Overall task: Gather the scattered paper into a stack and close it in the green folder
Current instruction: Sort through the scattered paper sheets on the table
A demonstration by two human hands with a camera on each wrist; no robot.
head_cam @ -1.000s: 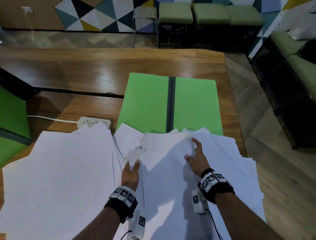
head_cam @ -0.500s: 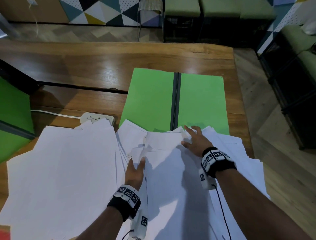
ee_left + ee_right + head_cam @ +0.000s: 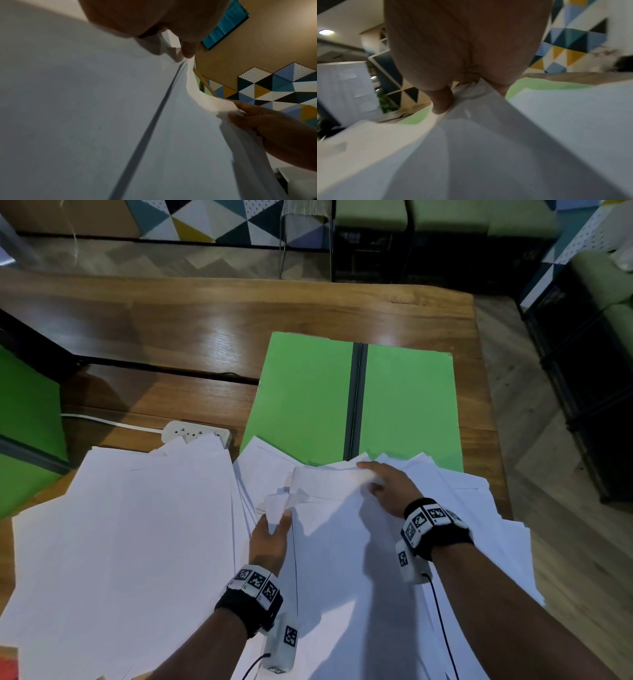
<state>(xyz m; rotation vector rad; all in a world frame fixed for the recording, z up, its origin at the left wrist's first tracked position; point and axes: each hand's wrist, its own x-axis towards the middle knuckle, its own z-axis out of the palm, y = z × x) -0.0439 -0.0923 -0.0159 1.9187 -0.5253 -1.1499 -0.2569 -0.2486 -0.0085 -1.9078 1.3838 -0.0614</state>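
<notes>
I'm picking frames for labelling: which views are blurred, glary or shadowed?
Head view: sharp, glare on the table, arm shadows across the paper. Left wrist view: dim, left hand soft. Right wrist view: motion-blurred, right hand out of focus.

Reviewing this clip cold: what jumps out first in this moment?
White paper sprawls in loose overlapping sheets across the near half of the wooden table. Beyond it the green folder lies open and flat, its near edge under the sheets. Mid-pile, the left hand pinches a crumpled corner while the right hand grips the far edge of a sheet.
</notes>
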